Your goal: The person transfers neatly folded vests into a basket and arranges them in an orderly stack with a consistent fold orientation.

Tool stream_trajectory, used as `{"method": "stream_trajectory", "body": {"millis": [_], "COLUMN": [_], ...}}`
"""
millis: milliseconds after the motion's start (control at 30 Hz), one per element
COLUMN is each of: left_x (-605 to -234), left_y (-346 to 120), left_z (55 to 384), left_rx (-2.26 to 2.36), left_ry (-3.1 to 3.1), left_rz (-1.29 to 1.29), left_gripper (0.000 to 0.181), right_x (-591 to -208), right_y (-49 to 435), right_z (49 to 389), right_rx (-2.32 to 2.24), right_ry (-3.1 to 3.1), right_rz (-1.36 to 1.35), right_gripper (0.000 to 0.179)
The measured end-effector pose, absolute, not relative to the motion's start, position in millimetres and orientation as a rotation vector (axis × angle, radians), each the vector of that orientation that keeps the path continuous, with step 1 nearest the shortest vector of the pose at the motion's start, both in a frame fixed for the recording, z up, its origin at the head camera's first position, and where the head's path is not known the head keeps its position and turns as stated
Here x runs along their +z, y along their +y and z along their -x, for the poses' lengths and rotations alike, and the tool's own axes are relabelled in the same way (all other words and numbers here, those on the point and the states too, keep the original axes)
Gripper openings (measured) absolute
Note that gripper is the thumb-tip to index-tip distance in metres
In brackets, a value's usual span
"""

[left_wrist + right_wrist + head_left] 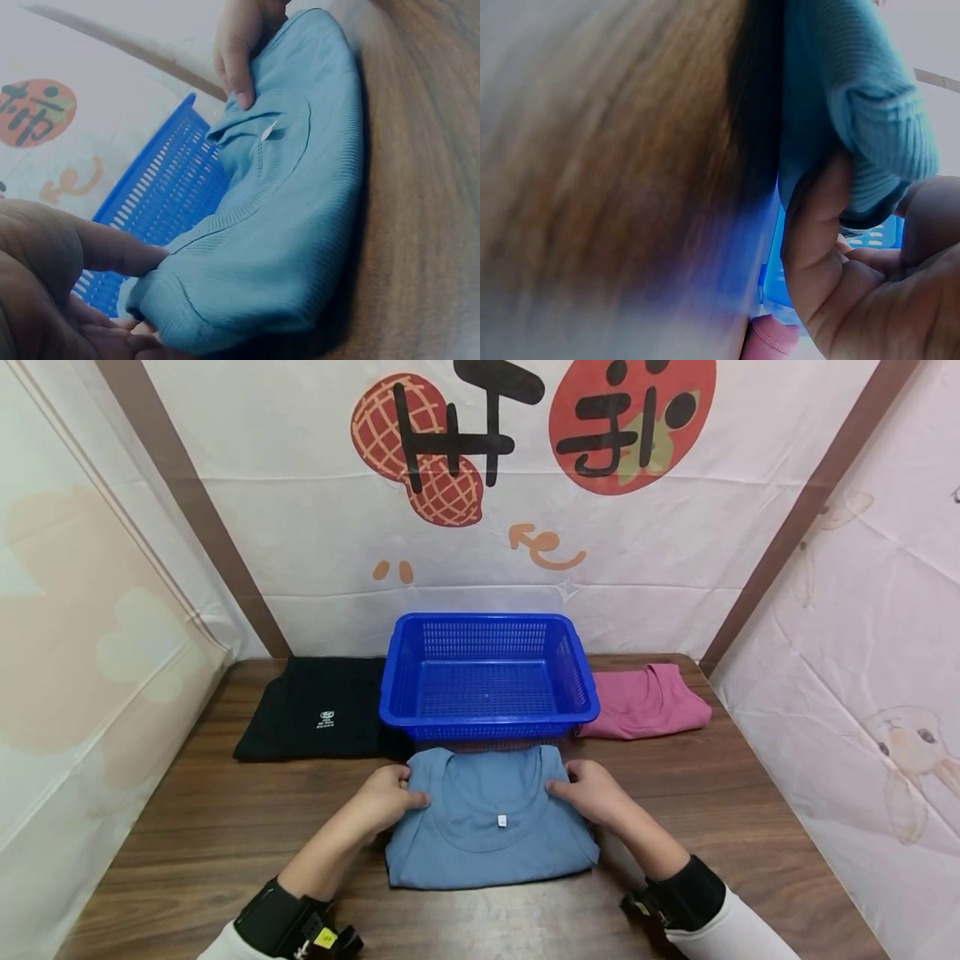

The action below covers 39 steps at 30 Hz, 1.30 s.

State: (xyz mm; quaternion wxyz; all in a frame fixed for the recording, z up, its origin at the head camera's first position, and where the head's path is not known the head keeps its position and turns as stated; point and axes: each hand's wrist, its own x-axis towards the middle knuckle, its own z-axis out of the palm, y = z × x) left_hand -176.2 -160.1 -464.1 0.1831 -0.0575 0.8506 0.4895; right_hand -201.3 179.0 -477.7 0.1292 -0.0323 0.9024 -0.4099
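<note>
In the head view a folded blue-grey shirt, its round neckline and small white tag uppermost, is in front of the basket. My left hand pinches its left side, thumb on top and fingers beneath. On the opposite side my right hand grips the shirt the same way. The left wrist view shows the shirt slanting, with the left thumb pressed on its ribbed collar area. From the right wrist, fingers curl under the folded cloth, and a dark gap separates it from the table.
A blue plastic basket with nothing in it stands behind the shirt. Folded black clothing lies to its left, and a folded pink garment to its right. Printed fabric walls border the wooden table.
</note>
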Motion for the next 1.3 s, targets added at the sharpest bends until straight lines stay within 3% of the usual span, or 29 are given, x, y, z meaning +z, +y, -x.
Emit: {"method": "stream_trajectory", "body": {"millis": [67,200,1300], "left_x": [-463.4,-464.0,-394.9], "left_y": [-160.1,-159.8,-166.5], "left_z": [174.6,171.3,149.1], "left_rx": [1.402,1.463,1.600], "left_ry": [2.392,2.378,2.394], "left_rz": [0.149,0.133,-0.058], "left_gripper": [0.068,0.071,0.059], "right_x": [-476.6,-475.1,-411.0], "right_y": [180.4,182.8,198.2], "right_z": [200.1,198.4,173.8], "right_rx": [-1.212,-1.246,-1.450], "right_ry": [2.617,2.605,2.503], "right_rz": [0.098,0.093,0.237], "right_gripper": [0.018,0.018,0.031]}}
